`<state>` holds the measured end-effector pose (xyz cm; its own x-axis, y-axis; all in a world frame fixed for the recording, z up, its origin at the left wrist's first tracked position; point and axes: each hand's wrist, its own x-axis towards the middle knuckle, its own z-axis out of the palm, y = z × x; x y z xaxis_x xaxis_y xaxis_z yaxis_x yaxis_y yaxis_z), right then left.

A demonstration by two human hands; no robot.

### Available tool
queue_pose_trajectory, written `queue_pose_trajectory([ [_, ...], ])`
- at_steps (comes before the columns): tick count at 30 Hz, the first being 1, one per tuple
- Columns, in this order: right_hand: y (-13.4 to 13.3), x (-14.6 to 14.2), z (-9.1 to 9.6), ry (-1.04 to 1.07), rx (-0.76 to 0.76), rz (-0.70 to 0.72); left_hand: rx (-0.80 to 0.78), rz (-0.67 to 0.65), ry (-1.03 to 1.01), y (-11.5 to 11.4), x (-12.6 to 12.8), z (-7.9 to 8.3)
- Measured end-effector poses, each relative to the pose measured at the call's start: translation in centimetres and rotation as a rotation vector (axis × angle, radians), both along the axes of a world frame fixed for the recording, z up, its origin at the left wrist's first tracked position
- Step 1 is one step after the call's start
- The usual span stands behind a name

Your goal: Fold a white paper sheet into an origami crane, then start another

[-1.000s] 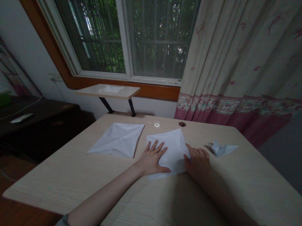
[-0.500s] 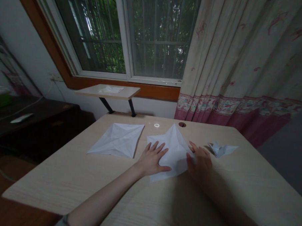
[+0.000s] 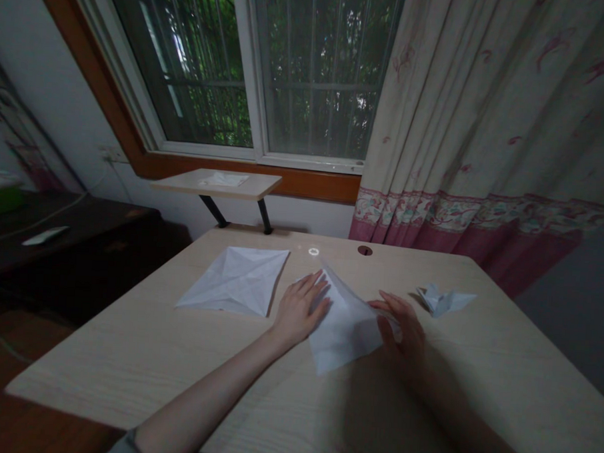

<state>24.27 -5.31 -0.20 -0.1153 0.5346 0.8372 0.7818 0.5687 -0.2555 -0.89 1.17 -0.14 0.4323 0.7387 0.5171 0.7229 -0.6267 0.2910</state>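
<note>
Between my hands lies a sheet of white paper (image 3: 348, 325) with crease lines and a raised fold running from its far corner. My left hand (image 3: 301, 306) rests on the left part of the sheet, fingers stretched out and pointing away from me. At the sheet's right corner is my right hand (image 3: 402, 328), its fingers apart and slightly bent beside the paper edge; whether the thumb and fingers touch the corner is hard to make out. A folded paper crane (image 3: 441, 301) sits on the table just beyond my right hand.
A second creased white sheet (image 3: 239, 280) lies left of my hands on the wooden table (image 3: 175, 374). Behind it, a small raised shelf (image 3: 253, 188) on black legs carries another white paper (image 3: 224, 179). A round cable hole (image 3: 365, 250) is at the back edge, near the curtain (image 3: 465, 160).
The sheet has turned and shifted slightly toward me, its far corner now lower and left. My left hand has moved a little away from me, with its fingers closer together; my right hand shifted slightly right.
</note>
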Motion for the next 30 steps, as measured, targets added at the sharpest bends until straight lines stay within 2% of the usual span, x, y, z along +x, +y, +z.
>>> queue_pose_trajectory([
  [5, -1.1, 0.3, 0.8, 0.015, -0.194, 0.18, 0.145, 0.053, -0.157, 0.0, -0.4, 0.6],
  [11, -1.9, -0.2, 1.3, 0.074, -0.269, 0.267, 0.262, 0.131, -0.257, -0.4, -0.4, 1.0],
  [14, -2.0, -0.5, 1.3, 0.113, -0.28, 0.306, 0.293, 0.116, -0.301, -0.3, -0.5, 1.0],
  [18, -1.6, -1.0, 1.1, 0.176, -0.282, 0.384, 0.263, 0.043, -0.306, -0.1, -0.7, 0.8],
  [23, -1.4, -1.1, 0.9, 0.162, -0.289, 0.379, 0.185, 0.003, -0.286, 0.1, -0.7, 0.5],
  [30, -1.1, -1.4, 0.1, -0.044, -0.502, 0.358, 0.131, 0.014, -0.261, 0.3, -0.7, 0.4],
])
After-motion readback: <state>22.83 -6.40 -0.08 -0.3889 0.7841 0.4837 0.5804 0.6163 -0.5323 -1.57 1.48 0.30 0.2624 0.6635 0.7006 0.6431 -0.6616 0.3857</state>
